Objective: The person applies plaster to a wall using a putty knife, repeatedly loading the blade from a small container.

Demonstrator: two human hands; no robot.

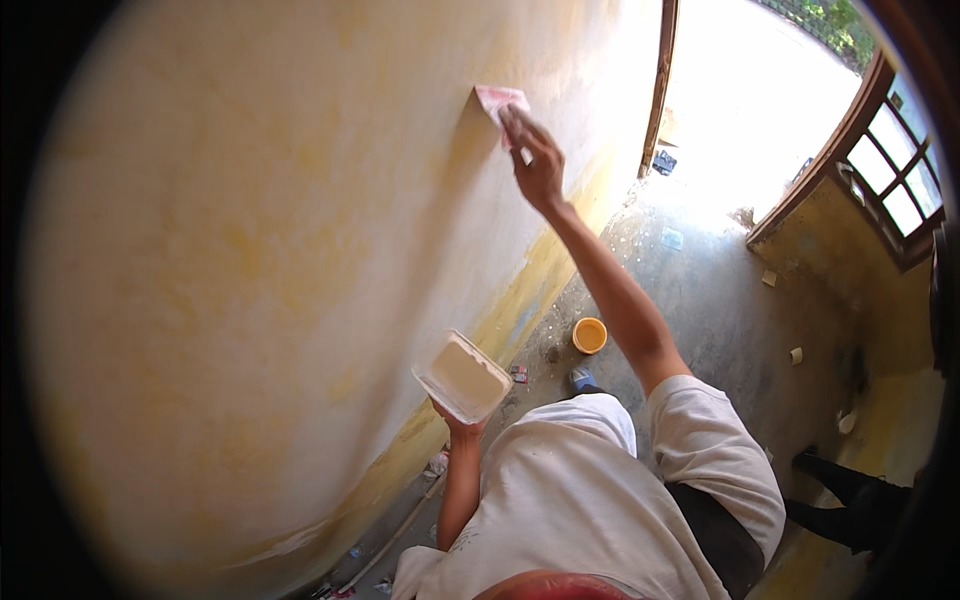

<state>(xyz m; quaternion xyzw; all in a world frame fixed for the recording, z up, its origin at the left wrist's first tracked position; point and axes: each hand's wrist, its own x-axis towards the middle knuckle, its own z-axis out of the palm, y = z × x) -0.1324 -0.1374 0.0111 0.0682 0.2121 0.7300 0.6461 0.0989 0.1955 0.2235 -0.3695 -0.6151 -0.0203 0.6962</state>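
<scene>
The right hand (536, 150) grips a flat pink-and-white spreader (489, 97) at the yellow-white wall (250, 250), up-right of the white rectangular tray (439, 396) the left hand (461, 429) holds

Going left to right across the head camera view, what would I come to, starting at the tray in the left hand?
White rectangular tray, pink-and-white flat spreader, orange bucket, bright doorway, paned window.

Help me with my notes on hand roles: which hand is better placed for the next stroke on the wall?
Likely the right hand: it holds a flat pink-and-white spreader up at the wall. The left hand is lower down, taken up with supporting a rectangular tray.
</scene>
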